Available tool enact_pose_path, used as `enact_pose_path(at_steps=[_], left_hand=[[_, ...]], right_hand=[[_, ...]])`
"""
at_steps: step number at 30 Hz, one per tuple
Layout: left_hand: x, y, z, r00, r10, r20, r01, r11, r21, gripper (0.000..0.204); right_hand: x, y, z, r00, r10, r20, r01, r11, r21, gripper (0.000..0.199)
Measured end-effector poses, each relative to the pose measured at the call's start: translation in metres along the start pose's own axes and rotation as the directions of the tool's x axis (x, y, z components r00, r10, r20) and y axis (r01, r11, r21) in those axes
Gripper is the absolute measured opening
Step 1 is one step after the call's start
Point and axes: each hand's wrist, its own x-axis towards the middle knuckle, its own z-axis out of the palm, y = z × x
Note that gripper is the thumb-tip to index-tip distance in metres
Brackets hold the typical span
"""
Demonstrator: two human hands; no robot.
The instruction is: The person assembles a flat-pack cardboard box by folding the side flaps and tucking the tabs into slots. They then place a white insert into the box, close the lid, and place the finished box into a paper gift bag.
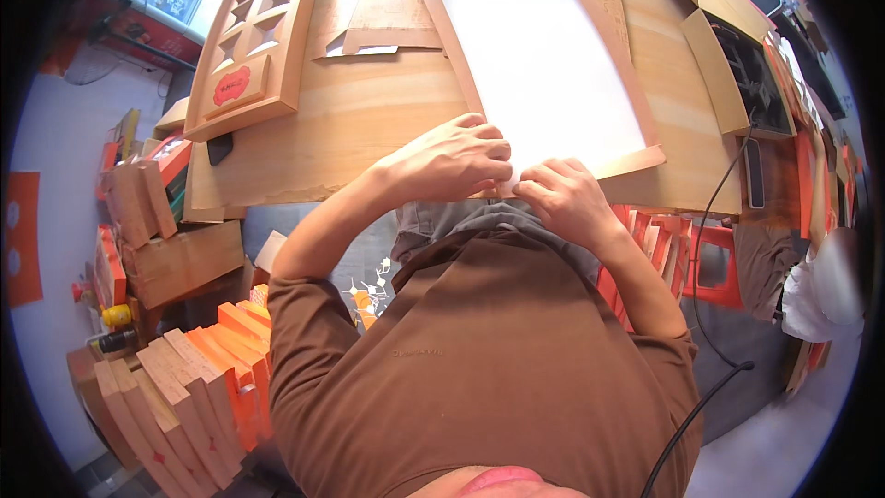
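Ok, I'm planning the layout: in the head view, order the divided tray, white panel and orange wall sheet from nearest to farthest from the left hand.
1. White panel, right by the left hand.
2. Divided tray, ahead and to the left.
3. Orange wall sheet, far left.

The open cardboard piece [539,65] is a long rectangle, glaring white on its upper face, with narrow tan edge strips [454,46] down both long sides and across the near end. It lies slightly aslant from the top centre of the frame to just right of the middle. The near strip juts out at its lower right corner; the lower left corner is partly hidden.
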Motion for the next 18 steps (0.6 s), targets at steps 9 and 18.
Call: enact_pose_path(at_steps=[9, 18], left_hand=[[0.041, 0.005, 0.0, 0.979, 0.109, 0.171, -0.111, 0.994, 0.001, 0.021], [0.061, 0.039, -0.005, 0.918, -0.153, 0.366, 0.067, 0.969, 0.237, 0.028]], right_hand=[[-0.025, -0.003, 0.003, 0.998, 0.009, -0.063, -0.013, 0.998, -0.068, 0.015], [-0.032, -0.006, 0.004, 0.996, -0.017, -0.088, 0.007, 0.994, -0.11, 0.012]])
